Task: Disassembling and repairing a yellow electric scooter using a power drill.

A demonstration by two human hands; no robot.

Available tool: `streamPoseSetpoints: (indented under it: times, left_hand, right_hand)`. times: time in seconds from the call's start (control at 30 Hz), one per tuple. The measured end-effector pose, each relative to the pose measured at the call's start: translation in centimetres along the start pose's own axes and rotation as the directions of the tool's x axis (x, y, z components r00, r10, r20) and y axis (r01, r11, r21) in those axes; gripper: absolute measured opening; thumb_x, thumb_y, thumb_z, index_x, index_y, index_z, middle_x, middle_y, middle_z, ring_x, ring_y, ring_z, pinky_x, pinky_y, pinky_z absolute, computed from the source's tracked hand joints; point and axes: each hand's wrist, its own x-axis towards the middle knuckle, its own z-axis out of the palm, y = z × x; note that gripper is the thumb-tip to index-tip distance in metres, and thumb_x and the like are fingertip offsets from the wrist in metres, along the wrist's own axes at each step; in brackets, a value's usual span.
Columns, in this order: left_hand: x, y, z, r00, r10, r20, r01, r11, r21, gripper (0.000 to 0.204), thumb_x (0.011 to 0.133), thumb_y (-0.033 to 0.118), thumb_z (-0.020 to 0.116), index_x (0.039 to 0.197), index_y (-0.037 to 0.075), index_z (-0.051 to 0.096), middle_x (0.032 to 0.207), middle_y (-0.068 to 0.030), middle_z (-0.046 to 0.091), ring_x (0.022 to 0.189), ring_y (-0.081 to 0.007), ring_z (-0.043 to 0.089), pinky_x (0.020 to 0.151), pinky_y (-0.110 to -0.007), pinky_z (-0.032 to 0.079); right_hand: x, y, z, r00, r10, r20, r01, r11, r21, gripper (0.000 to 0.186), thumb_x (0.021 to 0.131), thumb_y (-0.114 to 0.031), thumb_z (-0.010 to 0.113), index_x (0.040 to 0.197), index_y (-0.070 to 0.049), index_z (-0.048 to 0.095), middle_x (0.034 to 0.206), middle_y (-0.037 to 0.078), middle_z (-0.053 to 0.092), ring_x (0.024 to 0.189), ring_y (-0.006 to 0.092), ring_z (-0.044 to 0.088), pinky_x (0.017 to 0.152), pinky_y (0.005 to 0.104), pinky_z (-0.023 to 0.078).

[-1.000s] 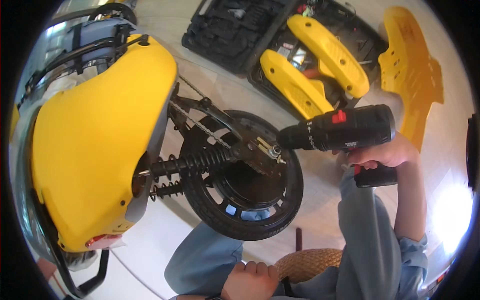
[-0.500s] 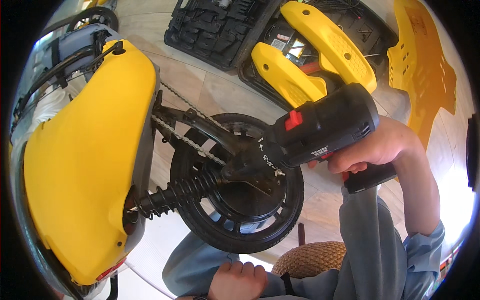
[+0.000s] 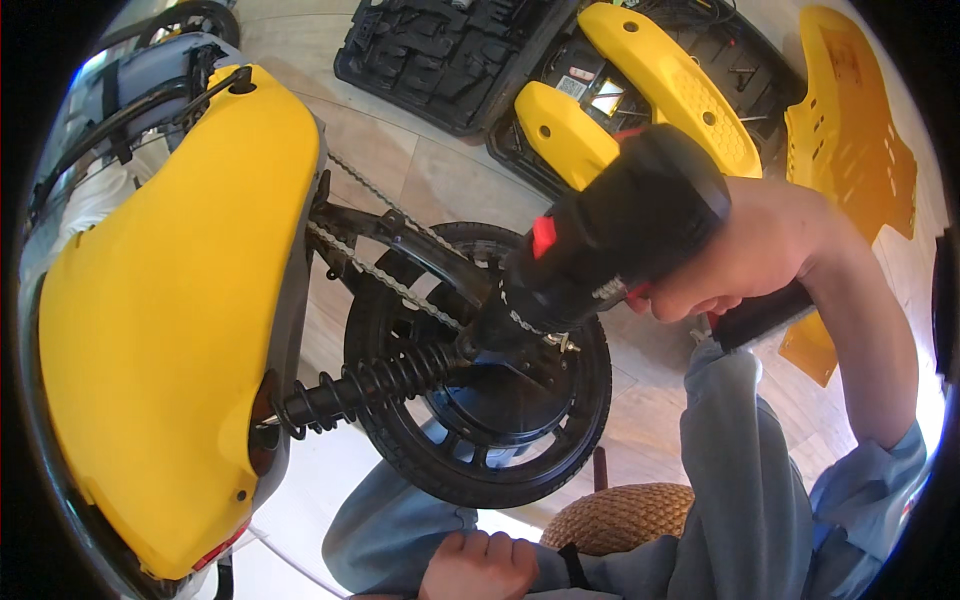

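My right hand (image 3: pixel 755 245) is wrapped round the grip of a black cordless drill (image 3: pixel 612 235) with a red switch. The drill points down at the hub side of a black spoked wheel (image 3: pixel 470 478), where a swing arm (image 3: pixel 430 255) and a coil-spring shock absorber (image 3: pixel 360 388) meet. Its body hides the tip and whatever that touches. A chain (image 3: pixel 390 282) runs from the wheel to the yellow body panel (image 3: pixel 175 330). My left hand (image 3: pixel 478 567) is a fist low in the picture, by my leg; its palm side is hidden.
An opened black tool case (image 3: pixel 430 65) lies on the floor at the far side, with two yellow plastic covers (image 3: pixel 680 85) resting across it. A yellow perforated panel (image 3: pixel 855 120) is at the far right. A woven seat (image 3: pixel 620 515) sits near my legs.
My right hand has tipped the drill more upright, its rear end rising toward the view, while its front stays at the hub. The view has shifted slightly. My left fist keeps its place.
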Motion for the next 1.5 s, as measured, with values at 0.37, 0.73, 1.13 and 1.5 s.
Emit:
streamPoseSetpoints:
  times: [0.37, 0.73, 1.13, 1.5]
  left_hand:
    - [-0.5, 1.0, 0.1, 0.999, -0.021, -0.025, 0.021, 1.0, -0.005, 0.01, 0.075, 0.016, 0.058, 0.069, 0.009, 0.054, 0.066, -0.0072, 0.054, 0.062, -0.0229, 0.056, 0.058, -0.037, 0.045]
    - [-0.4, 1.0, 0.2, 0.999, -0.044, 0.031, 0.045, 0.999, -0.02, 0.01, 0.077, 0.016, 0.058, 0.072, 0.008, 0.056, 0.068, -0.0092, 0.057, 0.064, -0.025, 0.058, 0.06, -0.038, 0.046]
    - [-0.7, 1.2, 1.1, 0.999, -0.029, 0.029, 0.029, 0.999, -0.013, 0.012, 0.078, 0.018, 0.06, 0.071, 0.008, 0.057, 0.067, -0.0086, 0.057, 0.064, -0.0251, 0.059, 0.059, -0.038, 0.047]
    - [-2.0, 0.2, 2.3, 0.999, -0.038, 0.034, 0.04, 0.999, -0.038, 0.014, 0.079, 0.019, 0.061, 0.071, 0.008, 0.057, 0.067, -0.0084, 0.057, 0.065, -0.0253, 0.059, 0.058, -0.039, 0.048]
  right_hand:
    - [0.5, 0.3, 0.5, 0.996, 0.026, 0.087, -0.03, 0.998, 0.055, 0.02, 0.076, -0.023, 0.065, 0.069, -0.004, 0.061, 0.058, -0.001, 0.052, 0.05, 0.01, 0.049, 0.049, 0.0265, 0.041]
    - [0.0, -0.5, 1.0, 0.993, 0.092, 0.077, -0.107, 0.969, 0.222, 0.023, 0.074, -0.025, 0.065, 0.065, -0.005, 0.06, 0.058, 0.002, 0.053, 0.05, 0.0109, 0.05, 0.05, 0.027, 0.042]
    - [-0.3, -0.1, 1.3, 0.999, 0.021, 0.049, -0.031, 0.975, 0.219, 0.019, 0.073, -0.02, 0.066, 0.077, -0.002, 0.063, 0.062, 0.003, 0.052, 0.048, 0.0108, 0.046, 0.048, 0.026, 0.039]
    - [-0.8, -0.4, 1.8, 0.998, 0.052, 0.037, -0.061, 0.947, 0.316, 0.03, 0.069, -0.014, 0.066, 0.094, 0.002, 0.067, 0.062, 0.003, 0.052, 0.047, 0.0096, 0.047, 0.046, 0.0255, 0.041]
